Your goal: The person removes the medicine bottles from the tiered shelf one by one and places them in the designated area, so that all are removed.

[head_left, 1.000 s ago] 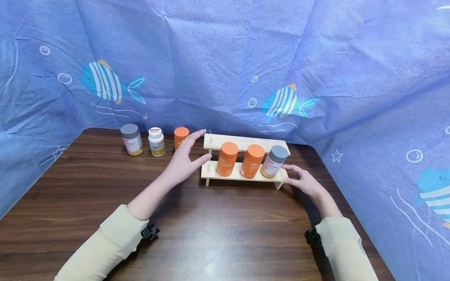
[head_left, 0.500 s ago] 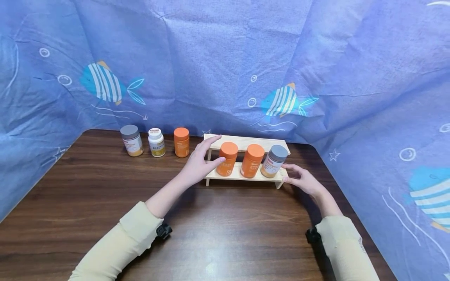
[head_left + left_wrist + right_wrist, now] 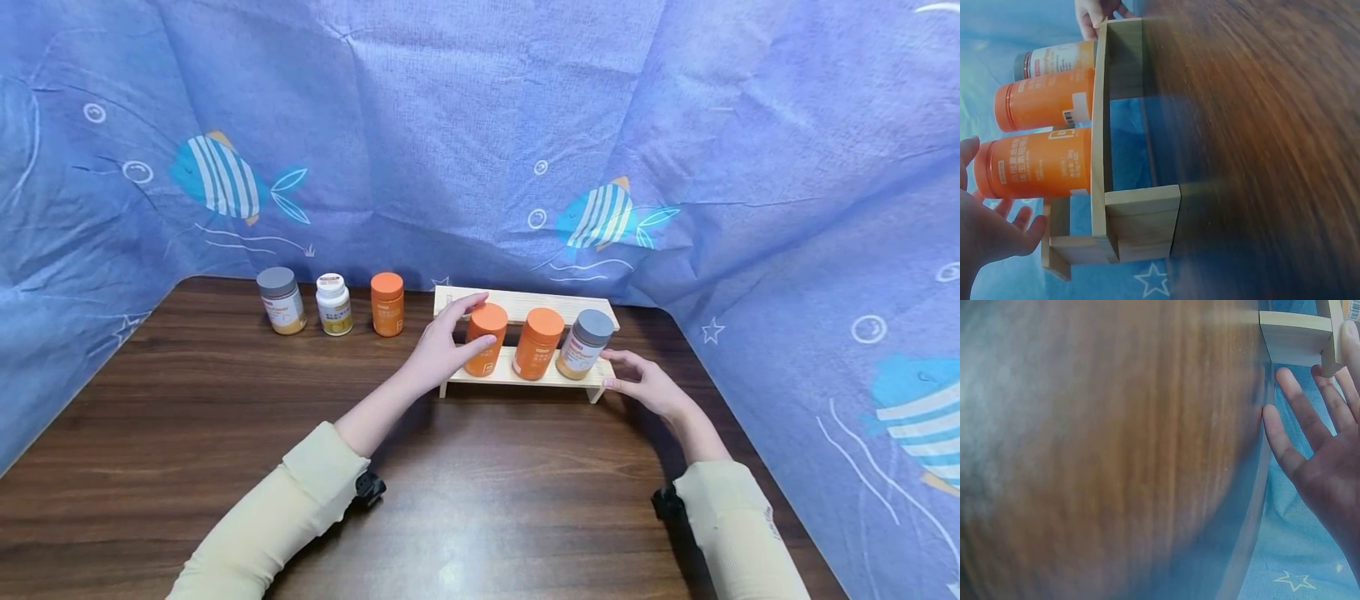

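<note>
A two-tier wooden rack (image 3: 525,377) stands on the table. Its lower step bears two orange jars, the left one (image 3: 484,360) and the middle one (image 3: 538,346), plus a grey-lidded jar (image 3: 583,348) at the right. My left hand (image 3: 442,348) is spread around the left orange jar, thumb across its front and forefinger behind its lid. In the left wrist view, the other fingers (image 3: 1025,231) hang loosely beside that jar. My right hand (image 3: 648,385) pinches the right end of the lower step between thumb and fingers; its remaining fingers (image 3: 1300,412) are spread.
At the back left of the table (image 3: 480,517) stand a grey-lidded jar (image 3: 282,304), a white-capped bottle (image 3: 333,307) and another orange jar (image 3: 387,307). A blue fish-print cloth (image 3: 450,150) hangs behind the table and along its sides.
My left hand has moved right, from beside the back orange jar to around the left jar on the rack. My right hand has kept its place at the rack's end.
</note>
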Demonstrator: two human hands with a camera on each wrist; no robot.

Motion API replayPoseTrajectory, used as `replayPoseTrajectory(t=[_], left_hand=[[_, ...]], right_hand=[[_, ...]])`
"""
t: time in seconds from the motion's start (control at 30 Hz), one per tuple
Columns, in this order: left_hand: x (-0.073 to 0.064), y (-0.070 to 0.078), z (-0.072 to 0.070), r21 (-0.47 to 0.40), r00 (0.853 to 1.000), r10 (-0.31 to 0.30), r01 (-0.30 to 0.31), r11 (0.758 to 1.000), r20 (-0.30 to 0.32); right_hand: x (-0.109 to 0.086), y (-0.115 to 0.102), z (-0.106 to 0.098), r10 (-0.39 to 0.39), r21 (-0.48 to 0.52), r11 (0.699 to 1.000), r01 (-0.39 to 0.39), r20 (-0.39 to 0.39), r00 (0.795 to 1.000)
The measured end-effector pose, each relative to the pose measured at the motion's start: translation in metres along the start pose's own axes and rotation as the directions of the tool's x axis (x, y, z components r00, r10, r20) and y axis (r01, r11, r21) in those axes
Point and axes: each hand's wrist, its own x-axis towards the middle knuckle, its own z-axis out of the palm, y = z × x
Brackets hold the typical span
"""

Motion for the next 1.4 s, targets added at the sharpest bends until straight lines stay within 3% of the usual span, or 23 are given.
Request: replayPoseTrajectory(t=[0.3,0.57,0.93,1.4], left_hand=[[0.007,-0.007,0.005,-0.111,1.0,-0.008,0.008,0.994,0.004],[0.011,-0.009,0.005,-0.108,1.0,-0.021,0.022,0.994,0.012],[0.012,-0.006,0.0,-0.109,0.995,-0.089,0.092,0.99,0.039],[0.011,0.007,-0.008,-0.121,0.995,-0.104,0.104,0.987,0.003]], right_hand=[[-0.001,0.001,0.0,0.0,-0.001,1.0,0.0,-0.003,1.0],[0.0,0.002,-0.001,0.001,0.002,1.0,-0.001,-0.001,1.0],[0.0,-0.001,0.0,-0.002,0.011,1.0,0.002,0.005,1.0],[0.001,0.002,0.0,0.018,0.017,1.0,-0.018,0.006,1.0]])
